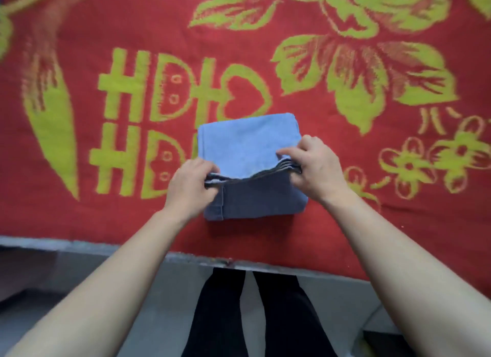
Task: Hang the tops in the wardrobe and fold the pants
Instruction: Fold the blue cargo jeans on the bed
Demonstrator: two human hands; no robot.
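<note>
A pair of blue denim pants [247, 144] lies folded into a small square bundle on the red bedspread, near its front edge. The far half shows pale blue fabric; the near half is darker blue with a seam down its left side. My left hand [190, 189] pinches the stacked layered edges at the bundle's left side. My right hand [313, 168] pinches the same layers at the right side. Between the two hands the layered edge is lifted slightly. No tops or wardrobe are in view.
The red bedspread [106, 218] with yellow-green flowers and characters covers the bed. Its front edge [79, 243] runs across the lower part of the view. Below it are grey floor [159, 317] and my dark trouser legs [220, 317].
</note>
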